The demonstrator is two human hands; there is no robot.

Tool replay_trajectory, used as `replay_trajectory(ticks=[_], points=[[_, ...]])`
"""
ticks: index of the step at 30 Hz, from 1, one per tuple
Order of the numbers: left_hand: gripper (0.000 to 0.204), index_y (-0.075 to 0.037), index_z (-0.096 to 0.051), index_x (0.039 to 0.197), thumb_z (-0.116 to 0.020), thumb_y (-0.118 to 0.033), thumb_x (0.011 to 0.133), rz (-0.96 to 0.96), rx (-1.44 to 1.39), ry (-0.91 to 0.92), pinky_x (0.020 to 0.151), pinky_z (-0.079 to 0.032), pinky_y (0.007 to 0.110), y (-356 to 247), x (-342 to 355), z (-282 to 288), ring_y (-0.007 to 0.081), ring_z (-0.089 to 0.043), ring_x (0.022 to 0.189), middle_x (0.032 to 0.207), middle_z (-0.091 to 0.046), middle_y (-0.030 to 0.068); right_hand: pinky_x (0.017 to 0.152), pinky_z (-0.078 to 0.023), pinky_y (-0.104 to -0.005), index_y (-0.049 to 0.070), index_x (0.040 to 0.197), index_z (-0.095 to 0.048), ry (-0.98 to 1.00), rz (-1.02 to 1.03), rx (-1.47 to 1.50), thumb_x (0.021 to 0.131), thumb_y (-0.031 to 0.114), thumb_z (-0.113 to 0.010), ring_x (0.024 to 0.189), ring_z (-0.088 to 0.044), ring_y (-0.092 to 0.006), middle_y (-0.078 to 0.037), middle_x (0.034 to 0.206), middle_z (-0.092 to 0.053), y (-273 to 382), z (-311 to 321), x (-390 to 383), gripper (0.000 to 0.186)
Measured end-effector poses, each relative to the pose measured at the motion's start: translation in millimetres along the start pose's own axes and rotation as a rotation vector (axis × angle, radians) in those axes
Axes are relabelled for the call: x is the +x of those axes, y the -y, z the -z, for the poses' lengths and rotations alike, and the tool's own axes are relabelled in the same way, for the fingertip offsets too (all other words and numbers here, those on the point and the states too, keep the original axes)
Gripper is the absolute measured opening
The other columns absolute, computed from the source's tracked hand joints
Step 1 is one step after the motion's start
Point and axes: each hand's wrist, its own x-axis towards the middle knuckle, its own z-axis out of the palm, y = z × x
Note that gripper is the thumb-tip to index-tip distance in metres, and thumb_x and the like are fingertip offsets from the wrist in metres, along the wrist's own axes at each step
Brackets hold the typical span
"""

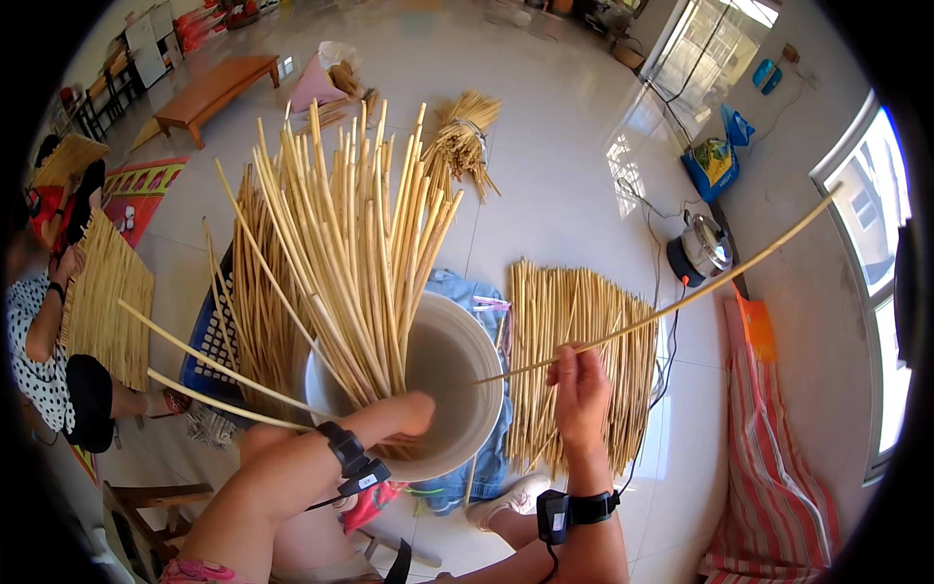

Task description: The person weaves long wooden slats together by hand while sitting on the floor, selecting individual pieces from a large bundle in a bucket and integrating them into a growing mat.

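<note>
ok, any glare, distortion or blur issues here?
Head view: window at right partly blown out, bright reflected patches on the floor; head view: window frame bends near the black fisheye border; head view: right hand and its held stalk look reasonably sharp.

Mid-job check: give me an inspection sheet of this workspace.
Surface: pale glossy tiled floor.
Job's things: round white plastic bucket with a bundle of long tan stalks standing in it; flat layer of tan stalks to its right.
Clutter: crumpled blue cloth by the bucket.
Hands: left hand at the bucket, fingers hidden; right hand pinches one thin tan stalk.
Cables: black cable right of the flat layer.
Surroundings: seated co-worker at left.
</note>
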Motion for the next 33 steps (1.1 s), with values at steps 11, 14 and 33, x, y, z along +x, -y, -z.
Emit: replay_trajectory(ticks=[11, 14, 33], points=[[0.027, 0.001, -0.067, 0.091, -0.047, -0.015, 0.084, 0.415, -0.018, -0.59, 0.083, -0.046, 0.046, 25, 62, -34, 0.0394, -0.063, 0.083, 0.089, -0.065, 0.0239, 0.056, -0.048, -0.0268, -0.002, 0.097, -0.06, 0.193, -0.014, -0.118, 0.094, 0.01, -0.051, 0.061, -0.06, -0.0137, -0.008, 0.07, -0.061, 0, -20, 0, 0.016], [0.028, -0.001, -0.068, 0.09, -0.045, -0.015, 0.086, 0.419, 0.329, -0.404, 0.081, -0.046, 0.045, 39, 62, -41, 0.0367, -0.064, 0.082, 0.091, -0.066, 0.0215, 0.056, -0.048, -0.029, -0.002, 0.097, -0.059, 0.217, 0.002, -0.157, 0.094, 0.01, -0.05, 0.06, -0.061, -0.0171, -0.011, 0.07, -0.061, -4, -22, -1, 0.015], [0.03, -0.003, -0.06, 0.091, -0.044, -0.027, 0.098, -0.339, -0.808, -0.428, 0.073, -0.043, 0.027, -62, -6, 48, 0.0107, -0.051, 0.075, 0.078, -0.057, 0.0022, 0.059, -0.046, -0.0224, -0.002, 0.096, -0.058, 0.224, -0.118, 0.174, 0.097, 0.012, -0.046, 0.064, -0.055, -0.0088, -0.005, 0.072, -0.06, -11, -10, 8, 0.018]])
